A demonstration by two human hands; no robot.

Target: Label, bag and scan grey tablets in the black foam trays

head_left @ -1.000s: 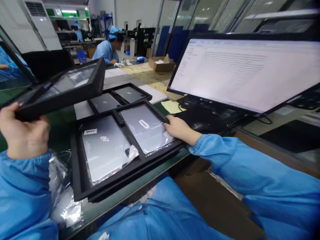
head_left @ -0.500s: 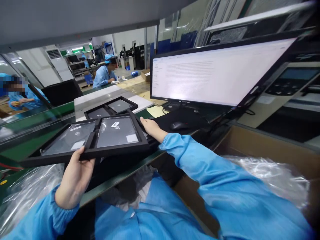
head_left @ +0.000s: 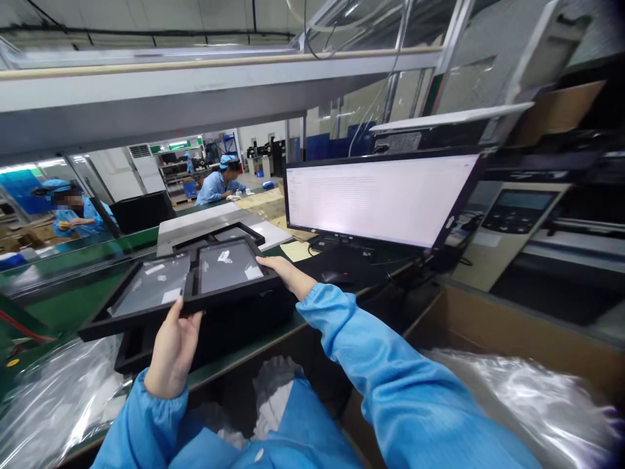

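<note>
Head view: we hold a black two-pocket tray (head_left: 146,312) left of centre in the frame, slightly tilted, above a second black tray (head_left: 229,332) that rests on the green bench (head_left: 58,306). Each pocket of the held tray carries a flat grey bagged device (head_left: 227,267), the left one (head_left: 152,285) bearing a pale label. Our left hand (head_left: 172,352) grips the tray's near edge from below, thumb over the rim; our right hand (head_left: 283,273) lies with flat fingers at its right corner, whether pinching or only steadying we cannot tell. Just behind sits another loaded tray (head_left: 219,233). To the right stand a lit monitor (head_left: 375,198), with a mouse (head_left: 334,277) on a dark mat before it. Crumpled clear plastic (head_left: 53,391) fills the lower left, and a cardboard box (head_left: 488,326) the lower right. Two workers in blue (head_left: 217,185) sit in the upper left background.
</note>
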